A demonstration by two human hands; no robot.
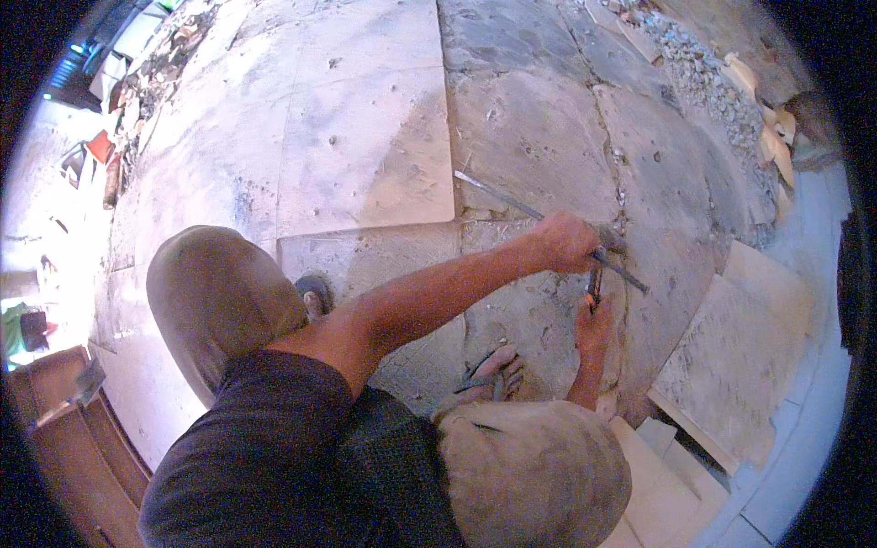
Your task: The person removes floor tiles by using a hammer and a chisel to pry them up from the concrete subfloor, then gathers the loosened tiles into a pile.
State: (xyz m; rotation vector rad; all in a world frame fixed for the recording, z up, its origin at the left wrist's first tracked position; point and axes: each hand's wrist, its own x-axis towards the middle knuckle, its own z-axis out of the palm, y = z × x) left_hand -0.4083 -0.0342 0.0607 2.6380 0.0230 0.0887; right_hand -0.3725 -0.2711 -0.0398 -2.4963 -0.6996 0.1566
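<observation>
My left hand (565, 241) reaches across to the right and is closed round a long thin metal rod (498, 194). One end of the rod points to the far left, the other to the near right. Just below it, my right hand (593, 324) is closed on a short tool with a dark shaft and an orange part at the grip (593, 290). Its top reaches up to the rod beside my left hand, partly hidden, so I cannot tell its exact kind. Both hands are above the worn, dusty floor slabs (530, 119), in front of my bent knees.
My sandalled foot (498, 370) is close below the hands. Loose flat slabs (740, 347) lie at the right, with rubble (713, 87) and broken pieces beyond. Debris (137, 119) lines the far left. A brown wooden piece (68, 447) stands at the near left.
</observation>
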